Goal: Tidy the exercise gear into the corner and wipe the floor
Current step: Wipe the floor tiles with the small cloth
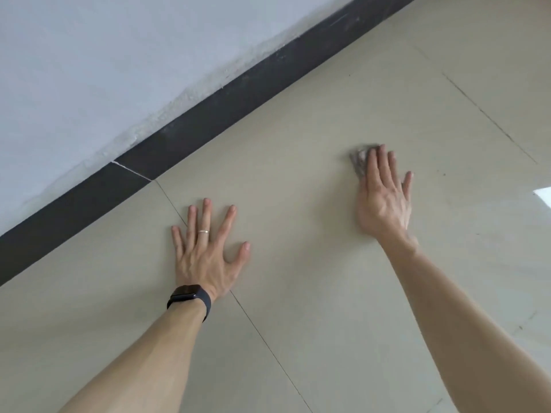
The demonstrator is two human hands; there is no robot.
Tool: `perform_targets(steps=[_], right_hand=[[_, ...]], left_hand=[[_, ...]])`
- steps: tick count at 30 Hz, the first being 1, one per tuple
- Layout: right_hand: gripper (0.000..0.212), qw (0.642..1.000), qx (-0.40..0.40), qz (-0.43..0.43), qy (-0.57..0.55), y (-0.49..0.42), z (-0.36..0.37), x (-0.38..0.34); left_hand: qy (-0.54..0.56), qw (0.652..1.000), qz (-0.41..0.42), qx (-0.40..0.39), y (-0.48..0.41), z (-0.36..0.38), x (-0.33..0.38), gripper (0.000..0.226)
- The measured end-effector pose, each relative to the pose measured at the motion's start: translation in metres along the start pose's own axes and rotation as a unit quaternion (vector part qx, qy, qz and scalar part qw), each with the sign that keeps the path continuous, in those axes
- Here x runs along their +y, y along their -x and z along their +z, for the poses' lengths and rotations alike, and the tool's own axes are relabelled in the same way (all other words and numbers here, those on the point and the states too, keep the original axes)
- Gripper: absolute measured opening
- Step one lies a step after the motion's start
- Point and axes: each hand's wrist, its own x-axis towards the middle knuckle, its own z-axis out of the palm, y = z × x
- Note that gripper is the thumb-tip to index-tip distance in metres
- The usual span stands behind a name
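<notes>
Floor: beige tiled floor (298, 263) meeting a dark skirting board (208, 114); no exercise gear in view
Left hand: left hand (205, 254) flat, fingers spread, bracing on the floor across a grout line (262, 338), near the skirting edge
Right hand: right hand (383, 201) flat, straight fingers pressing a grey cloth (359, 159) to the tile, farther from the skirting
Risk: the cloth, small and mostly covered, may bunch or slip free, leaving streaks; the bracing palm could slide on damp tile

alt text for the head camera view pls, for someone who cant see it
The person's right hand presses a small grey cloth flat against the beige tiled floor, fingers straight. The left hand, with a ring and a black wristband, rests spread on the floor nearer a dark skirting board below a white wall.
</notes>
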Motion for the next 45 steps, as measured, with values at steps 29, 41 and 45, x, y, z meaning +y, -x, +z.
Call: perform_targets(steps=[29, 41, 45], right_hand=[[0.073, 0.963, -0.03, -0.267, -0.001, -0.145, 0.02, -0.116], [0.063, 0.998, -0.052, 0.024, -0.013, -0.161, 0.017, -0.144], [0.059, 0.969, -0.084, -0.231, -0.004, -0.049, 0.025, -0.135]], left_hand=[[-0.003, 1.0, 0.027, 0.015, -0.005, -0.004, -0.002, 0.08], [0.0, 1.0, 0.024, -0.005, -0.005, -0.007, -0.003, 0.08], [-0.002, 1.0, 0.022, -0.004, -0.004, -0.007, -0.002, 0.079]])
